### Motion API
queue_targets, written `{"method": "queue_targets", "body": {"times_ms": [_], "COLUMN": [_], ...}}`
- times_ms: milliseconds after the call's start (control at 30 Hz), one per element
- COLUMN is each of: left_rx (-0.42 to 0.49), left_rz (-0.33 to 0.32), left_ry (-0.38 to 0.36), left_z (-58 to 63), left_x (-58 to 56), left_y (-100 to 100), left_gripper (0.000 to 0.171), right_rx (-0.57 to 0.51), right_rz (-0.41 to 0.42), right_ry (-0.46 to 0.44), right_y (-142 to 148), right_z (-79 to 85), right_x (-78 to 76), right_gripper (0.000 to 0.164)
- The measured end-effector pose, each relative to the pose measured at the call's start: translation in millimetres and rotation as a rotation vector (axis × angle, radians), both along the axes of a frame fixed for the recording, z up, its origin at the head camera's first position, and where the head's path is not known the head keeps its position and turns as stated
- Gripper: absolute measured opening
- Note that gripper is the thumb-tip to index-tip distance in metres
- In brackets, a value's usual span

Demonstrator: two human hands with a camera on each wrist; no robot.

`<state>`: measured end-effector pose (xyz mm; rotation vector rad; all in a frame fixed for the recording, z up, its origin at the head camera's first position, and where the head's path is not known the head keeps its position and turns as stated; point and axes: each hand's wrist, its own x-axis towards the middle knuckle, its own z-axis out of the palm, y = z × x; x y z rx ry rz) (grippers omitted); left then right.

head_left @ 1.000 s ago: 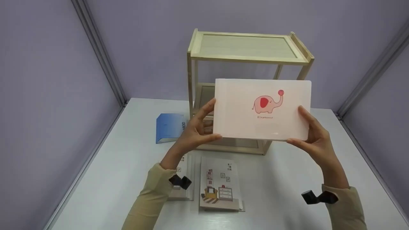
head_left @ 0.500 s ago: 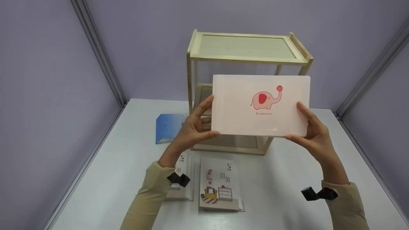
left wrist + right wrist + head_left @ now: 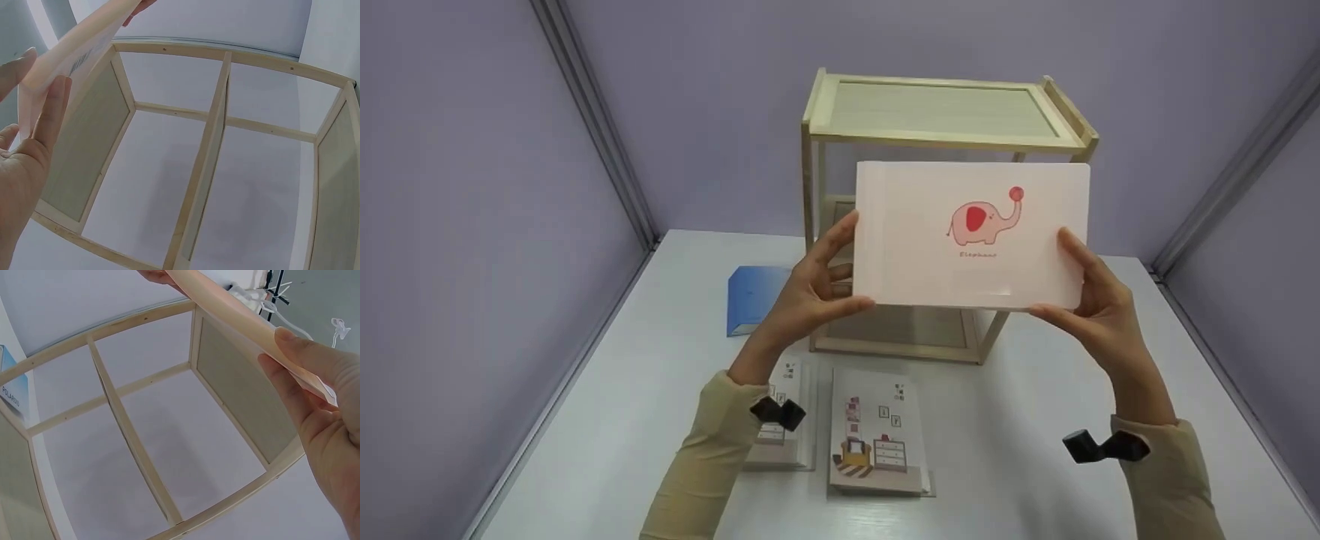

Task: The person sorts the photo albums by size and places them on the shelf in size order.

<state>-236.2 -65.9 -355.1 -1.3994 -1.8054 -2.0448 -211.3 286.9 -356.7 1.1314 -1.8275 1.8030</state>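
Observation:
In the head view, a pale pink book [image 3: 915,240] with an elephant drawn on its cover is held level in front of a wooden shelf [image 3: 937,112]. My left hand [image 3: 814,289] pinches its left edge, thumb at the lower corner. At the opposite end my right hand [image 3: 1099,300] grips the right edge, with the thumb below and a finger over the front. A barcode shows on the back of the book in the left wrist view, where fingers [image 3: 50,107] lie against it. The right wrist view has thumb and fingers [image 3: 281,377] on either side of the edge.
Two white picture-covered booklets, the right one [image 3: 877,435] and the left one [image 3: 791,420], lie on the white table [image 3: 1035,465]. A blue box [image 3: 754,296] stands left of the shelf. Behind rises a pale wall [image 3: 697,112].
Both hands have raised the pink book slightly, so it now sits higher in front of the shelf, nearer its top tier. The other things have stayed in place.

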Motion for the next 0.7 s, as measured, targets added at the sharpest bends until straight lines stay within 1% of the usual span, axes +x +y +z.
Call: {"method": "queue_targets", "body": {"times_ms": [233, 533, 700], "left_rx": [0.008, 0.017, 0.019], "left_rz": [0.009, 0.015, 0.023], "left_ry": [-0.017, 0.019, 0.035], "left_z": [3.5, 9.9, 14.8], "left_x": [-0.8, -2.4, -3.8], "left_y": [-1.2, -0.9, -0.6], "left_gripper": [0.089, 0.087, 0.086], "right_rx": [-0.026, -0.034, -0.064], "right_rz": [-0.002, -0.046, -0.045], "right_ry": [-0.001, 0.007, 0.015], "right_y": [-4.1, -5.7, -7.9], "right_z": [2.2, 6.6, 10.1], "right_x": [-0.1, -0.6, -1.7], "right_gripper": [0.09, 0.087, 0.085]}}
